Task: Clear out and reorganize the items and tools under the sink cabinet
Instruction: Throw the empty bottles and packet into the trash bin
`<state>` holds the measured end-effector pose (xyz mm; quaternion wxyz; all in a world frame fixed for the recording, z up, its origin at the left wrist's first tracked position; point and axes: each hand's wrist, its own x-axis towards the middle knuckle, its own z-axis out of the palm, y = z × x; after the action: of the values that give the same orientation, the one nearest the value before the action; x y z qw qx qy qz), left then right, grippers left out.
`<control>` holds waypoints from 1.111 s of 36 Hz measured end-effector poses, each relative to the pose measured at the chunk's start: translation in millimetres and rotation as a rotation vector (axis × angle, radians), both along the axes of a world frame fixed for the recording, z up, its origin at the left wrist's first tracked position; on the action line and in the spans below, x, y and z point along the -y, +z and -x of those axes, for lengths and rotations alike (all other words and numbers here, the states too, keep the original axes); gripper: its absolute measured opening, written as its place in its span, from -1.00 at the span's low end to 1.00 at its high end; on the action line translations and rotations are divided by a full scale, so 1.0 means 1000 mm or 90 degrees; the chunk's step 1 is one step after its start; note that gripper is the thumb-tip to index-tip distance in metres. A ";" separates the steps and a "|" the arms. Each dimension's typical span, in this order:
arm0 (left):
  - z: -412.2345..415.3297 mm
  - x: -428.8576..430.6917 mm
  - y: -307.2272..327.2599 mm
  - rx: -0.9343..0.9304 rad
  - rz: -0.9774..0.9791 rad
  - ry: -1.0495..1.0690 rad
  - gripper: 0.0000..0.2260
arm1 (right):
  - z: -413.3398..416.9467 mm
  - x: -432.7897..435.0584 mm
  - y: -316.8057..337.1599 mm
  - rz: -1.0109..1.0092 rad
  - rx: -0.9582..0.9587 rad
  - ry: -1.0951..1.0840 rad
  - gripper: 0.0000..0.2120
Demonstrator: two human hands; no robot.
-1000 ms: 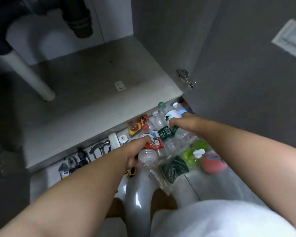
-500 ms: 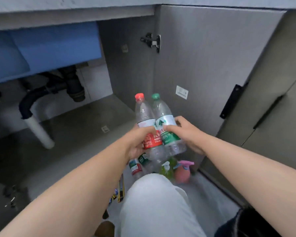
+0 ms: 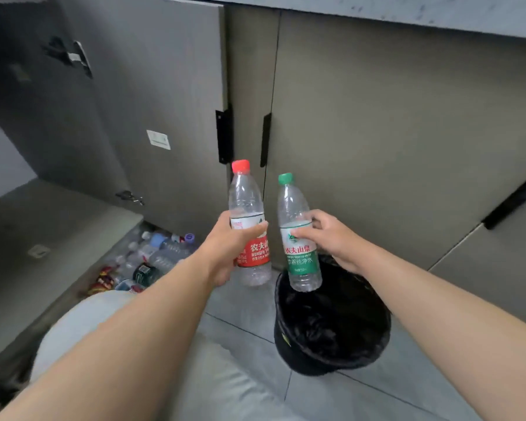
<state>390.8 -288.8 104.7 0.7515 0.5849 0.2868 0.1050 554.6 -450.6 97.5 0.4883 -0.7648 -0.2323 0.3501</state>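
Left hand (image 3: pixel 225 247) gripped the red-capped bottle (image 3: pixel 248 226) around its label, fingers curled, bottle upright. Right hand (image 3: pixel 328 238) pinched the green-capped bottle (image 3: pixel 298 235) at the top of its label, thumb in front, bottle upright with its base over the rim of the black-lined bin (image 3: pixel 331 326). Both bottles looked clear and nearly empty, close together but apart. Bin stood on the tiled floor (image 3: pixel 246 323) before closed cabinet doors (image 3: pixel 392 132). A heap of other bottles (image 3: pixel 152 256) lay on the floor by the open cabinet's edge.

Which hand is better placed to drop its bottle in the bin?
Probably the right hand: its green-label bottle hangs over the open bin; the left hand holds its red-label bottle beside it.
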 end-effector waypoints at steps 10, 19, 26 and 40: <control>-0.030 0.015 -0.021 -0.029 -0.019 0.008 -0.43 | -0.003 0.078 -0.109 0.257 0.080 -0.109 -0.39; -0.042 0.009 -0.038 -0.067 -0.062 -0.033 -0.45 | -0.004 0.049 -0.184 0.362 0.155 -0.105 -0.40; -0.048 0.006 -0.041 -0.129 -0.097 -0.086 -0.52 | -0.005 0.034 -0.214 0.373 0.112 -0.161 -0.49; -0.071 0.025 -0.040 -0.105 -0.175 -0.190 -0.50 | -0.022 0.025 -0.136 0.042 -0.014 -0.268 -0.92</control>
<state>461.8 -313.7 64.7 0.6459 0.7244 0.2405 -0.0172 576.7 -475.6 -38.6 0.5280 -0.8081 -0.0502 0.2560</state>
